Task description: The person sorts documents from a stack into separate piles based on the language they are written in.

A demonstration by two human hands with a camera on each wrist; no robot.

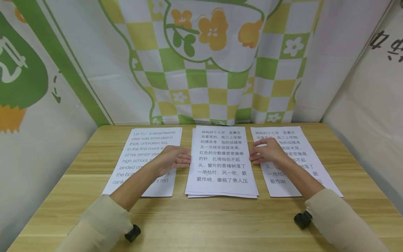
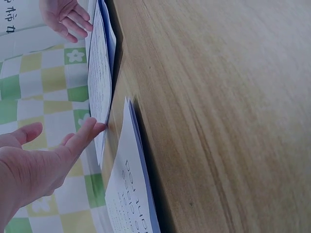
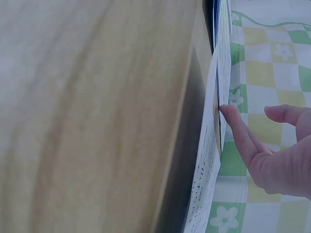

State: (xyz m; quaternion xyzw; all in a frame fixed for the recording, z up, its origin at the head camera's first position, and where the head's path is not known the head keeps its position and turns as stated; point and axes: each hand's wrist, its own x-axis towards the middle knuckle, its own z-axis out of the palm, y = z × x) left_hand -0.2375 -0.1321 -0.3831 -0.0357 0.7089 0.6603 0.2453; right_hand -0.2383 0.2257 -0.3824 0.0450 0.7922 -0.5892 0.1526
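A small stack of printed sheets (image 1: 220, 164) with Chinese text lies in the middle of the table, its lower edges slightly out of line. My left hand (image 1: 172, 159) is at the left edge of this stack, fingers extended toward it, its forearm crossing the English-text sheets (image 1: 132, 161). On the other side, my right hand (image 1: 267, 153) has its fingertips by the stack's right edge, above another pile of Chinese-text sheets (image 1: 284, 187). In the left wrist view, the left fingers (image 2: 83, 136) are fairly straight with the thumb apart. Neither hand grips a sheet.
All three piles lie on a wood-grain table (image 1: 201, 224). Behind the table's far edge hangs a green, yellow and white checked curtain (image 1: 207, 84), with pale fabric walls to the left and right. A black device (image 1: 132, 232) sits at the left sleeve, another (image 1: 303, 219) at the right.
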